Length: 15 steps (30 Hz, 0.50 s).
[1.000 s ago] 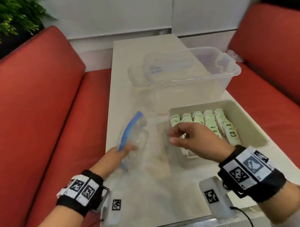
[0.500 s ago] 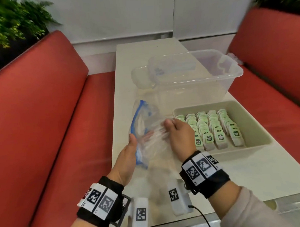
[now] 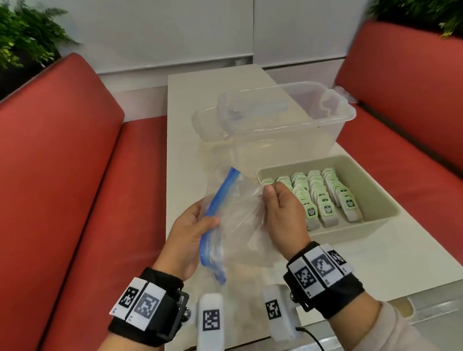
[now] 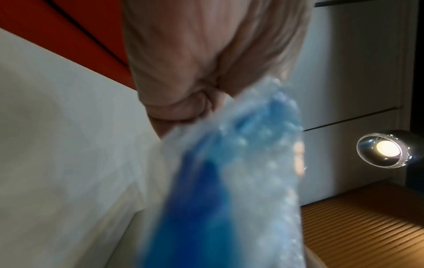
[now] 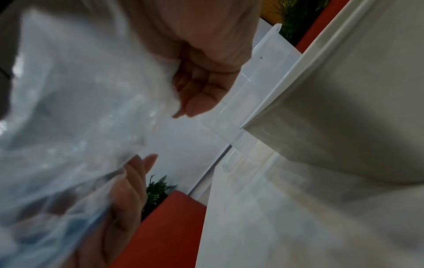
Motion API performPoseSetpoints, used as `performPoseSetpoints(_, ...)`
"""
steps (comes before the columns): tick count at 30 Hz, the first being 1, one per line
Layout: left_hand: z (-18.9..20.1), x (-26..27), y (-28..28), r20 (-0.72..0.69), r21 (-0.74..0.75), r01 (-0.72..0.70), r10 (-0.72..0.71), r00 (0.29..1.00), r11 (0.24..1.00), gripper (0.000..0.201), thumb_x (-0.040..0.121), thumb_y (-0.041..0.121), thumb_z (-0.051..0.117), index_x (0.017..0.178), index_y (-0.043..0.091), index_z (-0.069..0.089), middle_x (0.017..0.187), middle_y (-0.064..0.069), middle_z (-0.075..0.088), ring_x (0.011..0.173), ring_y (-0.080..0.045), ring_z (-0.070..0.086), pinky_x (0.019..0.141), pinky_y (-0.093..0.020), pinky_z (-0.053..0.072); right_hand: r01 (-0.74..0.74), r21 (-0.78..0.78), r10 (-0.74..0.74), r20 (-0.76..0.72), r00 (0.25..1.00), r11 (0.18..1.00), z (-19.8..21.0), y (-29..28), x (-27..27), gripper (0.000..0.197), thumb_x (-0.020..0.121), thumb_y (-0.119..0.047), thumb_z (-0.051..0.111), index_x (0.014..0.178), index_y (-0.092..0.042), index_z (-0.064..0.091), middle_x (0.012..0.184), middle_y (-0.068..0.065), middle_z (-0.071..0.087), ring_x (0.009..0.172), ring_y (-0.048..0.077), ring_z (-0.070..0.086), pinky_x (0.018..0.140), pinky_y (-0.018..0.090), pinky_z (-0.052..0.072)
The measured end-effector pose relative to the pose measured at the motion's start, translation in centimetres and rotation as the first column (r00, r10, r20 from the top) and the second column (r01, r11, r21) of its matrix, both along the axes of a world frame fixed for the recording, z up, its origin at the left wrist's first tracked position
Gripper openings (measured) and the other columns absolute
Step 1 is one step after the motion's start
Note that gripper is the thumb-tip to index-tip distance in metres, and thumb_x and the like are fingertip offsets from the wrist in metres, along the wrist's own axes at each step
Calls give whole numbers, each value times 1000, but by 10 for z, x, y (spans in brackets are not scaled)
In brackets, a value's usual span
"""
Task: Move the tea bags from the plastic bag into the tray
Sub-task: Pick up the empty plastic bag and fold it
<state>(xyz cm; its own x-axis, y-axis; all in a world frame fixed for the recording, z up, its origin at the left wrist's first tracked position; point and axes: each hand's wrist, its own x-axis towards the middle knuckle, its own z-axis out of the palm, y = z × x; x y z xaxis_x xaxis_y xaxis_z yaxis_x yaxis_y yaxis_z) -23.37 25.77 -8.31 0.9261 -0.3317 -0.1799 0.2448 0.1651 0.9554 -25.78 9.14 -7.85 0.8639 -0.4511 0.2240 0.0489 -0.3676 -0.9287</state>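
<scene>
A clear plastic bag [image 3: 237, 219] with a blue zip strip hangs above the white table [image 3: 359, 265], held between both hands. My left hand [image 3: 190, 229] grips its blue edge, thumb on top; the left wrist view shows the blurred blue strip [image 4: 229, 181] under that hand [image 4: 206, 72]. My right hand [image 3: 281, 213] pinches the bag's right side, seen close in the right wrist view [image 5: 206, 76] with the bag's film [image 5: 80, 108]. No tea bag shows inside the bag. The beige tray [image 3: 378, 196] to the right holds several rows of green-labelled tea bags [image 3: 320, 196].
A large clear plastic bin [image 3: 289, 126] stands behind the tray, with a clear lid or second container at its left. Red bench seats [image 3: 68, 181] run along both sides of the narrow table. Green plants [image 3: 18, 41] sit at the back corners.
My right hand left the tray and took hold of the bag's right side. My left hand lifted the bag off the table, and both hands drew it nearer to me.
</scene>
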Motion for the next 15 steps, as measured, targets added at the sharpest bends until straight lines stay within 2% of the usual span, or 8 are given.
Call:
performPoseSetpoints(2, -1, -1, 2, -36, 10, -13, 13, 999, 1000, 33, 88, -2, 49, 111, 19, 61, 86, -1, 64, 69, -11, 60, 65, -26, 50, -104, 208, 100, 28, 995, 973, 2, 2, -6, 19, 98, -19, 46, 79, -15, 48, 59, -6, 52, 47, -1, 47, 48, 12, 37)
performPoseSetpoints(3, -1, -2, 2, -55, 13, -1, 1, 998, 1000, 31, 89, -2, 48, 111, 16, 60, 89, -5, 64, 74, -15, 60, 69, -30, 50, -216, 347, 216, 38, 976, 913, 4, 4, -10, 12, 95, -22, 52, 90, -11, 49, 62, -2, 58, 48, 2, 51, 48, 17, 41)
performPoseSetpoints(5, -4, -4, 3, -95, 25, 42, -39, 995, 999, 29, 89, -2, 48, 113, 9, 60, 99, -15, 61, 87, -26, 58, 79, -38, 48, -366, 465, 403, 19, 915, 806, 3, 2, -12, 30, 84, -21, 66, 105, -9, 49, 71, 5, 64, 52, 15, 58, 48, 26, 46)
performPoseSetpoints(6, -4, -6, 3, -118, 31, 63, -58, 991, 998, 29, 89, -2, 48, 113, 7, 59, 101, -18, 60, 89, -28, 57, 80, -39, 48, -394, 458, 447, -7, 895, 797, 4, -1, -13, 29, 81, -11, 68, 105, -10, 53, 72, 7, 65, 50, 17, 59, 47, 27, 47)
performPoseSetpoints(9, -3, -7, 5, -123, 48, 83, -76, 990, 995, 32, 87, -6, 46, 113, 7, 60, 99, -16, 62, 87, -27, 58, 72, -33, 50, -379, 445, 444, -47, 895, 811, 4, -14, -14, 23, 82, 12, 57, 86, -10, 64, 61, 3, 67, 40, 13, 52, 41, 22, 46)
performPoseSetpoints(11, 0, -7, 7, -72, 65, 119, -114, 991, 991, 29, 83, 3, 55, 112, 6, 62, 91, -12, 67, 81, -28, 60, 62, -31, 51, -342, 537, 425, -34, 905, 771, 4, -20, -17, 37, 83, 18, 50, 69, -10, 69, 57, 0, 66, 39, 13, 53, 41, 23, 46)
performPoseSetpoints(13, 3, -9, 7, -19, 117, 205, -204, 979, 972, 38, 79, 15, 61, 115, 3, 62, 82, -8, 71, 76, -29, 63, 59, -31, 51, -322, 601, 425, -32, 905, 731, 4, -22, -19, 54, 81, 23, 42, 53, -14, 69, 55, 3, 64, 41, 17, 55, 42, 24, 47)
performPoseSetpoints(15, 6, -10, 3, 21, 206, 239, -249, 968, 949, 27, 89, 4, 51, 112, 8, 65, 98, -1, 71, 81, -20, 67, 57, -30, 53, -288, 612, 389, -34, 921, 736, 6, -22, -20, 58, 79, 24, 36, 51, -16, 67, 58, 6, 63, 50, 24, 53, 45, 26, 46)
